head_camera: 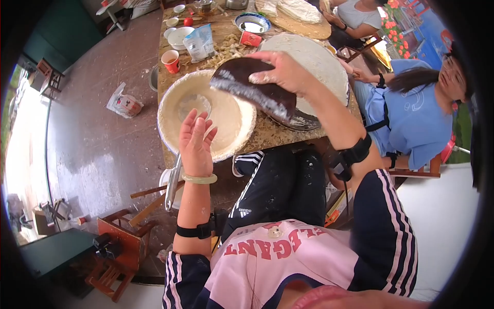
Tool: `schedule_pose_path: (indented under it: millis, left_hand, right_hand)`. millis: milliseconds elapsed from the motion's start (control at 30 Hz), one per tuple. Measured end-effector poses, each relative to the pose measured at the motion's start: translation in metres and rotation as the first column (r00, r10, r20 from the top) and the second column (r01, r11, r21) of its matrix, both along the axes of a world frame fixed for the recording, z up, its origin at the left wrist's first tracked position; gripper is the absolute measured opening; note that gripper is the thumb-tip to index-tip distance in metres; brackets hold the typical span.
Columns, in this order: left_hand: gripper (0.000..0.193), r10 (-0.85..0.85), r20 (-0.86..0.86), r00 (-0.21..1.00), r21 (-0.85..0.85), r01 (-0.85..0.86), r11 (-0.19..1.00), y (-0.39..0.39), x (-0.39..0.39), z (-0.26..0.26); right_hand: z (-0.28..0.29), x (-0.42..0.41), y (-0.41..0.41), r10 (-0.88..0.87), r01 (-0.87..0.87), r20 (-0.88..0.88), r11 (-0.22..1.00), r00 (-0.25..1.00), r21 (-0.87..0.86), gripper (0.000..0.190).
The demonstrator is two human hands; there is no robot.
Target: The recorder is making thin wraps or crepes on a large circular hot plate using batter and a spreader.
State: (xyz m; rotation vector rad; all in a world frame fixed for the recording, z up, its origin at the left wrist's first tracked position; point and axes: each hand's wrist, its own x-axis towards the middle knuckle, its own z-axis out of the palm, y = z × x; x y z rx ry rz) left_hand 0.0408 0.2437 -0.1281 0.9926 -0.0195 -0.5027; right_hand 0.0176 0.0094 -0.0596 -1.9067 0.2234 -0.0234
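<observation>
My right hand (283, 73) grips a dark, curved scraper (254, 83) whose lower edge is coated with white batter. The scraper hangs between a large bowl (164, 127) and a round griddle (308, 58) covered by a pale batter layer. Over the near part of the bowl, my left hand (196, 145) is raised with its fingers apart and nothing in them. Pale batter (227, 119) lies in the bowl. A ladle (173, 183) rests there too, its metal handle over the near rim beside my left wrist.
On the wooden table (270, 139) stand a paper cup (171, 61), a tipped red cup (251, 38), a plastic bag (200, 42) and a blue-rimmed bowl (252, 23). Scraps of dough (227, 48) litter it. A person (413, 104) sits at the right; another (355, 19) sits beyond.
</observation>
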Motion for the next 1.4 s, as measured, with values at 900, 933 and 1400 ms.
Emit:
schedule_pose_path:
  millis: [900, 933, 1400]
  left_hand:
    - [0.012, 0.000, -0.052, 0.999, 0.213, 0.011, 0.977, 0.095, -0.081, -0.024]
    - [0.014, -0.038, -0.087, 0.995, 0.293, 0.063, 0.954, 0.109, -0.085, -0.035]
    - [0.059, -0.110, 0.217, 0.970, 0.934, -0.173, 0.314, 0.217, -0.037, -0.243]
  right_hand:
    - [-0.019, -0.076, 0.120, -0.351, 0.420, 0.386, 0.901, 0.853, -0.110, 0.046]
    - [-0.010, -0.077, 0.097, -0.375, 0.438, 0.312, 0.885, 0.873, -0.161, 0.042]
    - [-0.029, -0.004, -0.212, -0.479, 0.311, 0.194, 0.178, 0.856, -0.934, 0.035]
